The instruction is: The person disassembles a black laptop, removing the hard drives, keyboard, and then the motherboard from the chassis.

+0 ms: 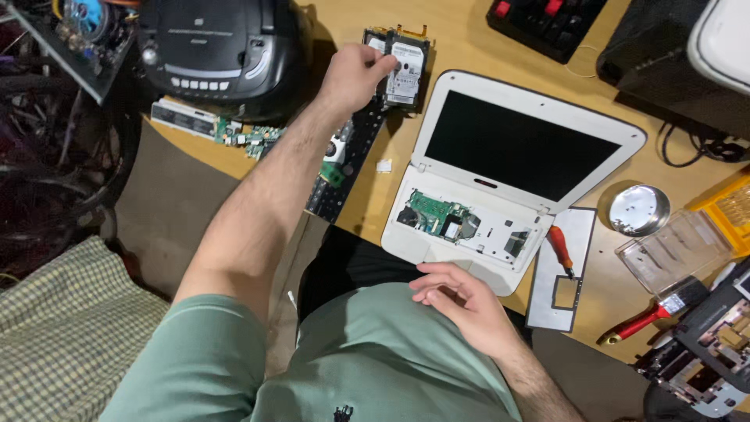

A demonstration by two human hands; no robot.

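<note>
Here, your left hand (355, 74) reaches to about eleven o'clock on the wooden counter (469, 47), fingers curled over the edge of a small hard drive (406, 72). It appears to lie on a second drive (376, 37) beneath it, though how much weight rests there is hard to tell. The drive is a flat, rigid metal slab with a white label on top. It is likely dense for its size, smooth on its faces and easily hurt by knocks, so the narrow side edges look the safest place to hold, away from the connector end.

Your right hand (461, 301) rests loosely open at six o'clock, against your green shirt, holding nothing.

Between the hands, at centre, sits a white laptop (500, 156) with rounded plastic corners, its keyboard deck removed so a green circuit board (433, 212) shows. At four o'clock lie a red-handled screwdriver (559, 247) on a flat grey panel (558, 293) and, beyond them, a shiny round metal dish (639, 209). A black portable stereo (219, 47) sits at ten o'clock, just beside the drives.
</note>
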